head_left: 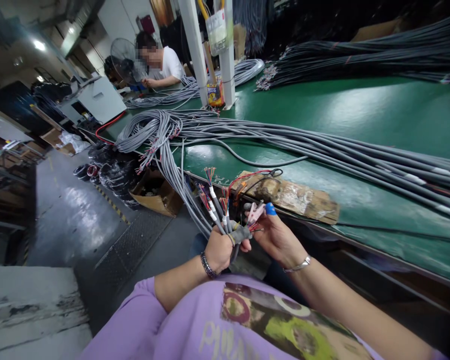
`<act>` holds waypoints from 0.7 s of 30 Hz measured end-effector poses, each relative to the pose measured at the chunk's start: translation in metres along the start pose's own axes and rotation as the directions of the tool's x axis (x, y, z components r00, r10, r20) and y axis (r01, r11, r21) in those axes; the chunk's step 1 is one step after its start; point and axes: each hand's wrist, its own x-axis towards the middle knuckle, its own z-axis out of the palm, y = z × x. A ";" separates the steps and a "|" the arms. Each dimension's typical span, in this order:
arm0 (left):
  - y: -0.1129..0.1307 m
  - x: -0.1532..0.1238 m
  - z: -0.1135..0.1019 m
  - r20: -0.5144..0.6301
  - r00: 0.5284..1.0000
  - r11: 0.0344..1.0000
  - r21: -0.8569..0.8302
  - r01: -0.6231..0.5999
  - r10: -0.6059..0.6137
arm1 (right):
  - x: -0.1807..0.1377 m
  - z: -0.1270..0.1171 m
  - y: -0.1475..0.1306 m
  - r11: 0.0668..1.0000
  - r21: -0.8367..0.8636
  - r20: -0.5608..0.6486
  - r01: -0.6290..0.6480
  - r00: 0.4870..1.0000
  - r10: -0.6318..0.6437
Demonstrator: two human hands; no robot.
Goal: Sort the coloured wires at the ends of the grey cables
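Note:
My left hand [219, 247], with grey covers on its fingers, is closed around several grey cables [218, 209]. Their stripped ends point up and fan out into thin coloured wires [225, 200], with white bands below them. My right hand [279, 237] is close beside it, with a blue cover on one fingertip. Its fingers pinch a small pale pink piece [255, 213] whose kind I cannot make out. Red and dark wire ends [254, 228] show just below that piece, between the two hands.
A long bundle of grey cables [247, 129] runs over the green table [360, 107], coiled at its left. A worn wooden block [296, 196] sits at the near edge. Behind are a post [227, 55] and a seated person [168, 65]. A cardboard box [155, 197] stands on the floor.

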 end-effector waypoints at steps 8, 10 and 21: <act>0.000 -0.007 -0.003 -0.034 0.998 0.998 0.034 -0.054 0.055 | -0.003 0.000 -0.007 0.998 0.053 -0.064 -0.039 0.997 0.043; -0.001 -0.007 -0.002 -0.054 0.996 0.996 0.048 -0.069 0.072 | -0.003 -0.001 -0.007 0.999 0.037 -0.063 -0.038 0.997 0.040; -0.001 -0.002 0.005 -0.096 0.994 0.997 0.070 -0.043 0.050 | -0.002 0.002 -0.010 0.998 -0.020 -0.063 -0.052 0.997 0.051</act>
